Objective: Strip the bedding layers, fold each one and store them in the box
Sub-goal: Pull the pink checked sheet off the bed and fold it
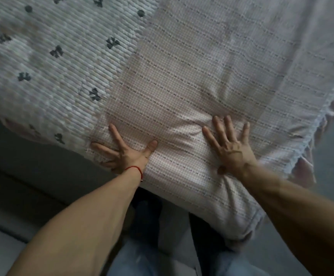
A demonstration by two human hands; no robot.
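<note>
A pink checked sheet [212, 76] with thin dotted stripes lies across the right part of the bed and hangs over its near edge. To its left is a white ribbed blanket [52, 56] with small dark bows. My left hand [126, 152], with a red string at the wrist, presses flat on the pink sheet at the bed's near edge, fingers spread. My right hand [229, 144] also lies flat with spread fingers on the same sheet, a hand's width to the right. Creases bunch between the two hands.
A grey bed frame or base [32, 166] runs along the lower left. A lace-trimmed edge and a pink ruffle [305, 164] hang at the right side of the bed. My legs in light jeans [142, 261] stand at the bottom, grey floor [333, 156] to the right.
</note>
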